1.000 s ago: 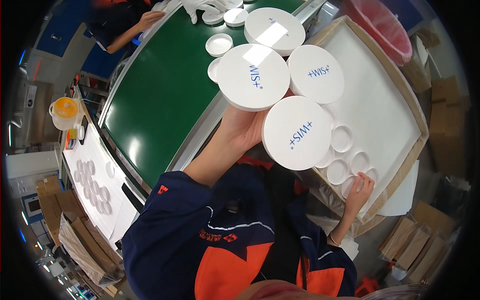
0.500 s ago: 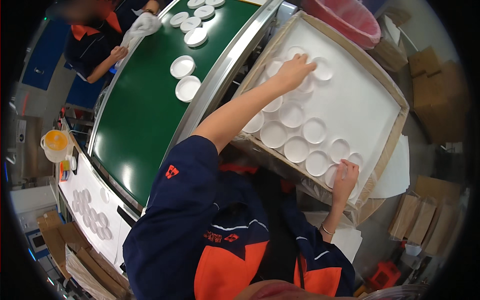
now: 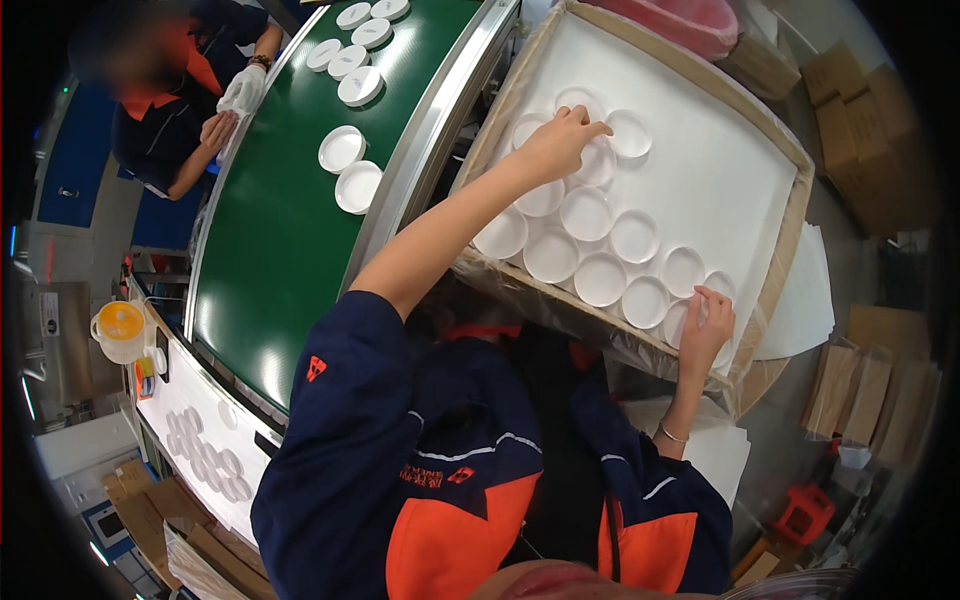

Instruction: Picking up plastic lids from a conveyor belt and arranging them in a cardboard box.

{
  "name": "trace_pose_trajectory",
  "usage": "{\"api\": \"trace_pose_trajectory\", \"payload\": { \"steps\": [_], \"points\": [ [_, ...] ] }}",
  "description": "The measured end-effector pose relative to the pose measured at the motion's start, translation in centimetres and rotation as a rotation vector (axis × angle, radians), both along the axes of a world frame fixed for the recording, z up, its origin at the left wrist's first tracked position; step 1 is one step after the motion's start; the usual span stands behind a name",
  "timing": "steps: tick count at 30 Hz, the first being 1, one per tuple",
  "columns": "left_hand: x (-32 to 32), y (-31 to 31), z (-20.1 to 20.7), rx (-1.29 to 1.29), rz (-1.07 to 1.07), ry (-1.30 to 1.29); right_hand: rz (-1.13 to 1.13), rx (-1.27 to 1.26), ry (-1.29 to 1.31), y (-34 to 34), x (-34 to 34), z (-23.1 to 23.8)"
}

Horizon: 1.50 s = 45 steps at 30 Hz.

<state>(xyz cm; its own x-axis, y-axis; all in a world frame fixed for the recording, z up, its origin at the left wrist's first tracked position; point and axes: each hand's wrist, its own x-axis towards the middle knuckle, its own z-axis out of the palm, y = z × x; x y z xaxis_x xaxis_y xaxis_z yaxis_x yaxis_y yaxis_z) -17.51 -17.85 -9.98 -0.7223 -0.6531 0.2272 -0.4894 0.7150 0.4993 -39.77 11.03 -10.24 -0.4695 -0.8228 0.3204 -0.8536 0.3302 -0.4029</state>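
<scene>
far left, a co-worker's gloved hand (image 3: 243, 90) at the edge of the green conveyor belt (image 3: 270, 240), with white round lids (image 3: 347, 168) lying open side up on it, two near the middle and more toward the far end. next, the left hand (image 3: 556, 143), stretched over the lined wooden tray (image 3: 780, 270), fingers curled down onto a white lid (image 3: 588, 160) in the upper rows, pinching or pressing it; whether actually gripped, cannot tell. further right, rows of the same lids touching one another across the tray's near half, bare white liner beyond. at the near right corner, the right hand (image 3: 706, 326), fingertips closed on the rim of the last lid (image 3: 681, 322) in the bottom row, seemingly nudging it into line. judged as the arranging step: seating lids snugly side by side. next move probably calls for squaring these two against their neighbours without overlap, then filling the open liner beyond. against half a second back, nearly alike: left hand drawn slightly nearer along the upper rows, right hand still at the same corner, belt lids carried a little further along.
</scene>
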Motion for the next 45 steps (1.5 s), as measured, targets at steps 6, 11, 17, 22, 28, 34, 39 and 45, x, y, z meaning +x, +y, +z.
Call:
{"api": "trace_pose_trajectory", "payload": {
  "steps": [6, 11, 17, 22, 28, 34, 39, 45],
  "points": [
    [3.5, 6.7, 1.2, -0.243, 0.134, 0.099, 0.003, 0.019, -0.068, 0.3, -0.1, -0.3],
    [7.9, 12.2, 0.5, -0.067, 0.25, -0.12, -0.008, -0.005, -0.046, 0.0, -0.4, -0.4],
    [8.1, 13.2, -0.4, -0.078, 0.242, -0.076, -0.289, 0.034, 0.087, 2.5, -1.3, -1.5],
    [7.5, 13.0, -1.1, -0.126, 0.229, -0.045, -0.339, 0.242, -0.005, 4.0, -2.0, -1.0],
    [7.9, 12.6, -1.3, -0.128, 0.206, -0.097, -0.214, 0.226, -0.169, 3.2, -1.2, -0.6],
    [6.6, 13.5, -0.2, -0.126, 0.218, -0.114, -0.059, 0.082, 0.092, 0.8, -0.4, -0.3],
    [4.5, 14.7, -1.0, -0.103, 0.133, -0.079, 0.235, 0.17, 0.022, -1.0, 2.6, -0.2],
    [5.8, 14.8, -1.0, -0.073, 0.205, -0.05, 0.261, 0.328, -0.138, -0.3, 2.6, 0.8]
  ]
}}
